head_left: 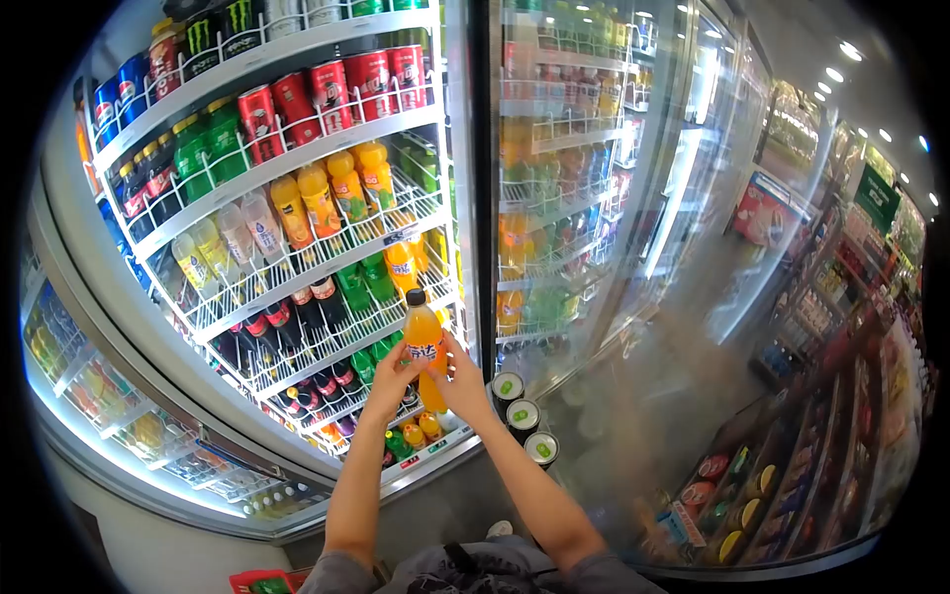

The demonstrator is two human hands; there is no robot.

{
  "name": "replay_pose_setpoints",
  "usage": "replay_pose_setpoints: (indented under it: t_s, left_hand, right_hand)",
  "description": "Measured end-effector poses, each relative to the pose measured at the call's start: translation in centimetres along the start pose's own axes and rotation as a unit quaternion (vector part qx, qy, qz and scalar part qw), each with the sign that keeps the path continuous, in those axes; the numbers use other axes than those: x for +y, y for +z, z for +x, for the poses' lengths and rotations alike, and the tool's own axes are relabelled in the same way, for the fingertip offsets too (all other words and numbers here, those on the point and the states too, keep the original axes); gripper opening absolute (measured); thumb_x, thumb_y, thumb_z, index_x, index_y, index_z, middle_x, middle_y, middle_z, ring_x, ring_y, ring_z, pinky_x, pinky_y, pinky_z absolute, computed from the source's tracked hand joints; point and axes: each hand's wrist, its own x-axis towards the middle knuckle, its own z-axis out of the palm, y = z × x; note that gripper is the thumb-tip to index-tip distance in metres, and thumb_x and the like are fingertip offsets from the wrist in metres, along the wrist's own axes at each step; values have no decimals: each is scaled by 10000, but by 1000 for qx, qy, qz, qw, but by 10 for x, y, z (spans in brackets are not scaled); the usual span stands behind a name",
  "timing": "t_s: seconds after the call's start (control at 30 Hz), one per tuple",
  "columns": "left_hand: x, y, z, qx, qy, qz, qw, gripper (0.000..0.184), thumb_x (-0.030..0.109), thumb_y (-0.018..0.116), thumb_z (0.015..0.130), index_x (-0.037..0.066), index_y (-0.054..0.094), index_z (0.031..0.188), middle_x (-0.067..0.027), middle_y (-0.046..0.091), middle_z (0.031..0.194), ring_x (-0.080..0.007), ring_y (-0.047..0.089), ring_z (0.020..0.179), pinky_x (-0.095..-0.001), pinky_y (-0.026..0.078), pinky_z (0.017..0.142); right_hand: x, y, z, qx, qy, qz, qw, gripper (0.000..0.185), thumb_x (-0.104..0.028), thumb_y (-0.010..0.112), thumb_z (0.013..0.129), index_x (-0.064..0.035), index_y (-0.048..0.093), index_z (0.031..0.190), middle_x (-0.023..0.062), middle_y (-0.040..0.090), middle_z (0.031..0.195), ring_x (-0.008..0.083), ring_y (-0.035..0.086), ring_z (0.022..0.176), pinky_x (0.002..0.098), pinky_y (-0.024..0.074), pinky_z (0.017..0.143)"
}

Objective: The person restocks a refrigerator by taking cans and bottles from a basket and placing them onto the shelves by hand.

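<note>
An orange soda bottle (426, 335) with a dark cap stands upright between my two hands, in front of the fridge shelves. My left hand (393, 374) is closed around its left side, thumb on the label. From the right, my right hand (464, 380) grips the same bottle lower down. Behind it, more orange bottles (401, 262) stand on a wire shelf at the right end of the rack. Green bottles (353, 287) and dark cola bottles (324, 302) fill the row to the left of my hands.
The open fridge has several wire shelves (297, 259); red cans (293, 109) are on an upper one. To the right is a fogged glass door (564, 247). Cans with green tabs (523, 414) stand on the floor near my right forearm. A snack rack (792, 485) is at the lower right.
</note>
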Motion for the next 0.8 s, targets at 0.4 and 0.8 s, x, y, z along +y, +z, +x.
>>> replay_pose_setpoints:
  t_s: [0.4,0.8]
  left_hand:
    - [-15,21,30,-58,-53,-17,997,570,152,676,902,38,438,1406,-60,594,1117,-150,619,997,-275,510,836]
    - [-4,-33,64,-90,-24,20,995,562,127,681,889,9,453,1389,-85,628,1115,-168,637,981,-264,501,846]
  right_hand:
    - [15,-32,12,-16,55,-18,998,592,28,595,889,-59,395,1440,152,500,1295,265,555,1174,342,523,917]
    - [-11,40,37,113,14,-122,986,579,-43,626,874,0,402,1407,218,550,1269,351,551,1176,372,440,979]
